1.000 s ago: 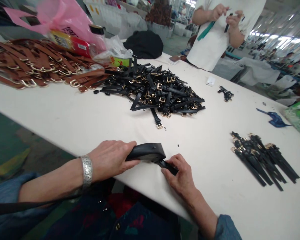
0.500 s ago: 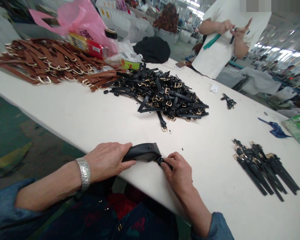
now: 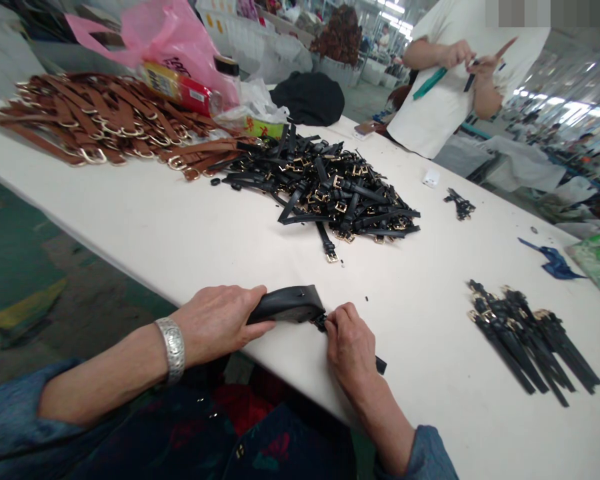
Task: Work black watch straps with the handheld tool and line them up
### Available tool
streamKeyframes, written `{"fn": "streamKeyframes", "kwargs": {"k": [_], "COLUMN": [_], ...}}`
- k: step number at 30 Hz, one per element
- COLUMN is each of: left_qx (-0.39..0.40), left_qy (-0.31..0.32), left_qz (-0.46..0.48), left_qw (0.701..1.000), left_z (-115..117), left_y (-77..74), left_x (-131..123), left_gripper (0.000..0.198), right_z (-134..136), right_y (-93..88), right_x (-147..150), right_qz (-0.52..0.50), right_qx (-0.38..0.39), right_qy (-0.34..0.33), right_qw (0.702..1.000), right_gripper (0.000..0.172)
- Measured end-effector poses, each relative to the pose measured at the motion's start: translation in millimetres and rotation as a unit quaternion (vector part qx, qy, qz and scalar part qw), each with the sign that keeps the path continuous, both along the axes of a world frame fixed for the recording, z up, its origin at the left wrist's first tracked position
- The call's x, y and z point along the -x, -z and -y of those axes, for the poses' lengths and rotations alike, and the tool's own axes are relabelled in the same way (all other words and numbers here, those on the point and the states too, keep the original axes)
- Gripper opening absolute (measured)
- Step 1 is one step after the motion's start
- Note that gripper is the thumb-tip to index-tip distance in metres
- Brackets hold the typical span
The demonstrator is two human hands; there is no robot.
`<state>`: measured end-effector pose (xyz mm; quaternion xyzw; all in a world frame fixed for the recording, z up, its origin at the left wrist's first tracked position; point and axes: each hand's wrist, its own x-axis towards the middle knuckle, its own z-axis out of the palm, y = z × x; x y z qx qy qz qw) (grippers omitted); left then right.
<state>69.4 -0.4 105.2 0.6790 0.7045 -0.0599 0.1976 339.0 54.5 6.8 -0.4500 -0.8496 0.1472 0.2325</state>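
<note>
My left hand (image 3: 223, 317) is wrapped round a black, curved handheld object (image 3: 287, 305), whose exact kind I cannot make out. Its wide end points right, toward my right hand (image 3: 353, 347). The fingers of that hand pinch a narrow black strap (image 3: 381, 365); one end pokes out past the heel of the hand, and the middle is covered. Small dark parts sit between the fingertips and the black object, too small to tell apart. Beyond both hands lies a heap of black buckle straps (image 3: 350, 193) with gold buckles.
Black straps (image 3: 525, 340) lie side by side at right on the white table (image 3: 145, 227). Brown buckled straps (image 3: 105, 120), a pink bag (image 3: 165, 33) and a black cloth item (image 3: 307, 99) stand along the far side. A co-worker (image 3: 445, 87) handles something across the table.
My right hand has turned and its fingers have closed in more tightly; the strap's end now shows behind it. My left hand keeps its hold on the black object, almost unmoved.
</note>
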Motion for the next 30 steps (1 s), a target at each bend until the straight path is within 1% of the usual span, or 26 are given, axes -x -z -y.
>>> {"fn": "streamKeyframes", "kwargs": {"k": [2,5,8,10,13,16,20,23,26,30], "left_qx": [-0.003,-0.005,-0.005,-0.004,-0.001,-0.010,-0.035,-0.025,-0.001,0.029], "left_qy": [-0.003,-0.006,-0.006,-0.006,0.000,0.007,0.034,0.068,0.092,0.109], "left_qz": [0.000,0.002,0.001,-0.003,-0.008,-0.010,-0.023,-0.017,-0.023,-0.066], "left_qw": [1.000,1.000,1.000,1.000,1.000,1.000,0.999,0.997,0.995,0.991], "left_z": [0,0,0,0,0,-1,2,7,6,-6], "left_y": [0.8,1.7,1.8,1.7,1.5,1.1,-1.9,-7.8,-14.8,-23.5], "left_x": [0,0,0,0,1,3,7,8,0,-23], "left_gripper": [0.039,0.039,0.040,0.039,0.039,0.039,0.033,0.025,0.020,0.019], "right_z": [2,2,-4,-7,-6,3,9,5,2,3], "right_y": [-0.2,1.1,3.1,3.8,3.2,2.3,2.8,3.0,2.4,2.2], "right_x": [1,-1,-7,-12,-20,-27,-36,-39,-40,-39], "right_qz": [-0.034,-0.113,-0.153,-0.171,-0.195,-0.188,-0.146,-0.130,-0.132,-0.144], "right_qx": [0.016,0.058,0.087,0.093,0.080,0.063,0.066,0.087,0.093,0.088], "right_qy": [0.012,0.028,0.014,0.014,0.031,0.022,0.002,-0.011,-0.027,-0.038], "right_qw": [0.999,0.992,0.984,0.981,0.977,0.980,0.987,0.988,0.986,0.985], "right_gripper": [0.022,0.023,0.021,0.022,0.019,0.012,0.014,0.017,0.019,0.023]}}
